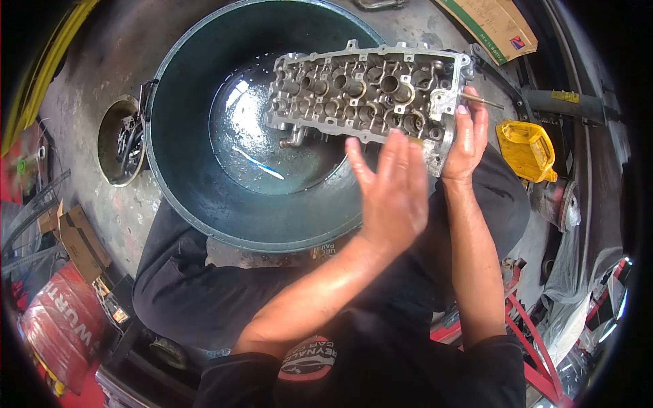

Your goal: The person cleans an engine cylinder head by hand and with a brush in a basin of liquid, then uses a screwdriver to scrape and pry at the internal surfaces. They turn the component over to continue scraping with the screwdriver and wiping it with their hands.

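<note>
A metal engine cylinder head (326, 88) lies tilted over the right side of a large dark tub (187, 197), its rows of round bores facing up. My right hand (465, 139) grips its right end, fingers bent up around the corner beside a thin rod (484, 102). At the near edge of the cylinder head, my left hand (396, 194) has its fingers stretched and spread, slightly blurred by motion. Inside the tub, a blue-and-white toothbrush (258, 163) rests on the wet, shiny bottom.
Left of the tub stands a small bucket (109, 146) holding dark metal parts. A yellow jug (527, 149) sits to the right, below a cardboard box (490, 27). Red metal framing (534, 333) is at lower right. My legs (183, 279) flank the tub's near side.
</note>
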`<state>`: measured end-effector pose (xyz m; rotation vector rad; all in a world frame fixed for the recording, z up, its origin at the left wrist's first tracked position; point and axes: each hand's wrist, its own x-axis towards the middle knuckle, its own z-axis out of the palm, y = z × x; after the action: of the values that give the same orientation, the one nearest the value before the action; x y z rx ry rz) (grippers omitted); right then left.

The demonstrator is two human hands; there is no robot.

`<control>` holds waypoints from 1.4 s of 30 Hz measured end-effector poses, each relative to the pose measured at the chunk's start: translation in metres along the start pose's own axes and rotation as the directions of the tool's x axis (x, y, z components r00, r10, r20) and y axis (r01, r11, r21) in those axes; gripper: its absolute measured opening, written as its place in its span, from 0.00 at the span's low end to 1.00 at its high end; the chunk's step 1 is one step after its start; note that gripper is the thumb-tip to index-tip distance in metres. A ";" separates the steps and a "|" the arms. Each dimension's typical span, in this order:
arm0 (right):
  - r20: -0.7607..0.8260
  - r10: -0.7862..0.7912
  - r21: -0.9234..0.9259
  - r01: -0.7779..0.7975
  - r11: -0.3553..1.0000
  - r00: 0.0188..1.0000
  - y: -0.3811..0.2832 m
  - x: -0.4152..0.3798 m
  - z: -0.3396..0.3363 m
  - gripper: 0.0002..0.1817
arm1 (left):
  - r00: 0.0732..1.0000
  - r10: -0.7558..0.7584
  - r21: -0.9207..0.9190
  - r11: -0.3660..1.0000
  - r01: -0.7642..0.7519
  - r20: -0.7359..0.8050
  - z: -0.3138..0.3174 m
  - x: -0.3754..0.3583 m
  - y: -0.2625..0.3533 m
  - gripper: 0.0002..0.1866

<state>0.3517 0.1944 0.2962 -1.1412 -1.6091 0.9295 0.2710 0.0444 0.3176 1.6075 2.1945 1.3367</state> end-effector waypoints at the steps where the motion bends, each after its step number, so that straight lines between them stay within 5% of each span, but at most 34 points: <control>1: -0.002 0.023 0.016 -0.023 1.000 1.000 -0.003 0.000 0.000 0.22 | 0.999 0.011 0.006 1.000 -0.011 0.041 -0.003 -0.001 0.000 0.23; 4: 0.009 -0.032 -0.059 0.033 0.998 0.999 0.000 0.003 -0.005 0.21 | 0.996 -0.084 0.139 0.987 0.085 -0.013 0.004 -0.009 -0.033 0.20; 9: 0.013 0.025 -0.013 -0.025 1.000 1.000 0.003 -0.001 -0.003 0.22 | 1.000 0.006 0.013 1.000 -0.006 0.004 -0.004 -0.004 -0.003 0.19; 12: 0.001 -0.013 -0.023 0.013 1.000 1.000 0.005 0.003 -0.006 0.22 | 0.987 -0.143 0.220 0.967 0.125 0.070 0.001 -0.011 -0.049 0.23; 16: 0.014 0.007 -0.020 -0.007 1.000 1.000 0.004 0.004 -0.001 0.22 | 1.000 0.007 -0.001 1.000 -0.007 -0.006 -0.005 -0.004 -0.009 0.17; 18: 0.019 -0.009 -0.102 0.011 0.995 1.000 -0.005 -0.001 -0.004 0.22 | 0.997 -0.059 0.134 0.990 0.051 0.057 -0.003 -0.013 -0.008 0.18; 22: 0.007 -0.005 0.031 0.005 0.999 1.000 0.007 0.002 -0.004 0.21 | 0.985 -0.161 0.297 0.945 0.136 0.063 0.001 -0.012 -0.055 0.18; 24: -0.004 0.047 0.064 -0.047 0.997 0.999 0.001 0.000 -0.001 0.21 | 0.993 -0.104 0.211 0.973 0.089 0.062 0.000 -0.006 -0.030 0.18; 25: 0.011 0.042 0.028 -0.043 0.999 0.999 0.001 0.001 -0.004 0.22 | 0.999 -0.028 0.022 0.999 0.029 -0.020 -0.001 -0.007 -0.010 0.19; 30: 0.013 -0.029 -0.071 0.030 0.997 0.999 0.006 0.002 -0.009 0.23 | 0.974 -0.225 0.344 0.917 0.202 0.028 0.003 -0.008 -0.075 0.19; 34: 0.024 -0.004 -0.036 0.005 0.999 1.000 0.004 0.003 -0.006 0.23 | 0.999 -0.042 0.018 0.999 0.042 0.016 0.000 -0.014 -0.021 0.21; 36: 0.030 -0.001 -0.023 0.002 1.000 1.000 0.002 0.002 -0.006 0.23 | 0.998 -0.021 0.116 0.993 0.014 0.055 -0.004 -0.014 -0.038 0.21; 39: 0.025 0.049 0.007 -0.049 0.999 0.999 -0.005 0.001 -0.003 0.23 | 0.967 -0.245 0.360 0.910 0.205 0.069 0.003 -0.011 -0.100 0.22; 42: 0.027 0.050 0.077 -0.052 0.996 0.998 0.011 0.003 -0.009 0.24 | 0.981 -0.171 0.284 0.949 0.137 0.097 0.003 -0.010 -0.066 0.22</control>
<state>0.3626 0.2007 0.2894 -1.1251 -1.5565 1.0345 0.2294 0.0347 0.2656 1.5134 2.4593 0.8989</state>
